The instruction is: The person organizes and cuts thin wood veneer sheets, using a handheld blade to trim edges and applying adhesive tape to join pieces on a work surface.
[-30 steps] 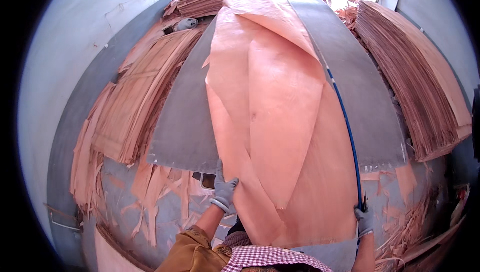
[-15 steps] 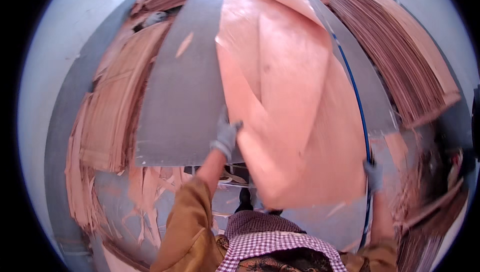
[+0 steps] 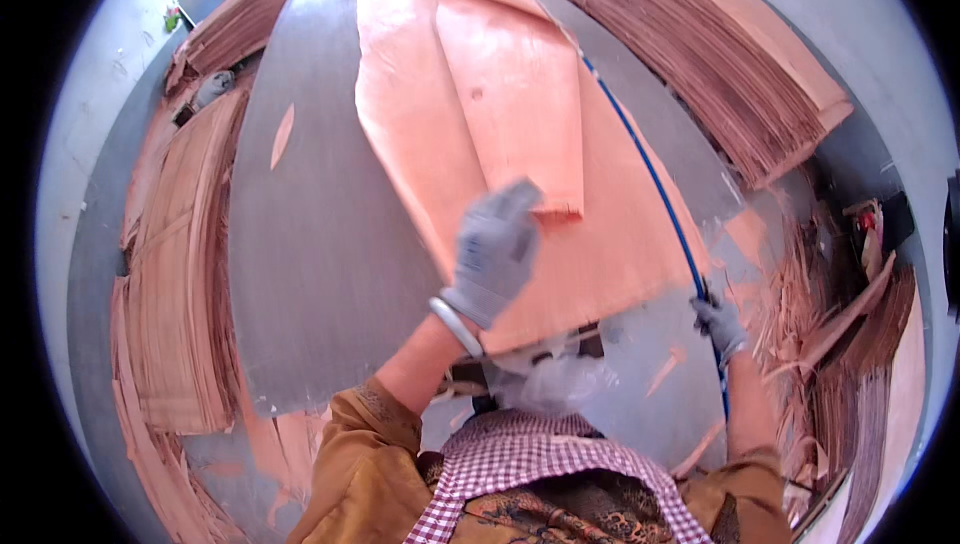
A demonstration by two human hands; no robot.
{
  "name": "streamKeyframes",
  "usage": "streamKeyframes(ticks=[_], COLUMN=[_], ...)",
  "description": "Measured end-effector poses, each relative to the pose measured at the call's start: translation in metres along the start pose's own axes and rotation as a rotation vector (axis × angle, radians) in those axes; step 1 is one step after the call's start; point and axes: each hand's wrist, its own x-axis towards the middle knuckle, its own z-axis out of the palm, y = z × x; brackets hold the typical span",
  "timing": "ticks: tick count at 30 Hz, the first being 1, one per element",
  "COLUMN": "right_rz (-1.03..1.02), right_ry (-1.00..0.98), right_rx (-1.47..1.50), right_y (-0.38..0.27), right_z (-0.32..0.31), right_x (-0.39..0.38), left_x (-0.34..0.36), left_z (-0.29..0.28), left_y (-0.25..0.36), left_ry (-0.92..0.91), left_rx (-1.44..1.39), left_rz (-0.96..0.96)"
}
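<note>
Your left hand (image 3: 497, 252) is over the sheet (image 3: 525, 124), which spreads from centre to twelve o'clock; that hand's grip I can't tell. Your right hand (image 3: 721, 324), near four o'clock, clamps the blue rod (image 3: 668, 206).

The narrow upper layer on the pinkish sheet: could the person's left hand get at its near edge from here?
Probably yes: the left hand is right by that edge of the narrow upper layer, and nothing else seems to cover it. The blue rod lies off to the right.
</note>
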Motion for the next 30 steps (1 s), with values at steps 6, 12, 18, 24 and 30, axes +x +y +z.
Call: streamKeyframes(ticks=[6,12,18,24,30], right_rz=[0.030,0.087,0.105,0.081,0.037], right_ry=[0.024,0.086,0.074,-0.023,-0.051], right_rx=[0.239,0.194,0.299,0.366,0.357], right_y=[0.009,0.053,0.090,0.070,0.023], right_z=[0.018,-0.010,-0.007,0.021,0.022], right_x=[-0.011,-0.023,-0.021,-0.022,-0.045], left_x=[0.025,0.063,0.107,0.133,0.086], left_z=[0.109,0.138,0.098,0.026,-0.065], left_y=[-0.040,-0.070,-0.058,-0.053,-0.056], left_ry=[-0.156,-0.590,0.211,0.602,0.595], left_rx=[0.720,0.632,-0.009,-0.992,-1.136], left_rz=[0.212,0.012,-0.255,-0.357,-0.343])
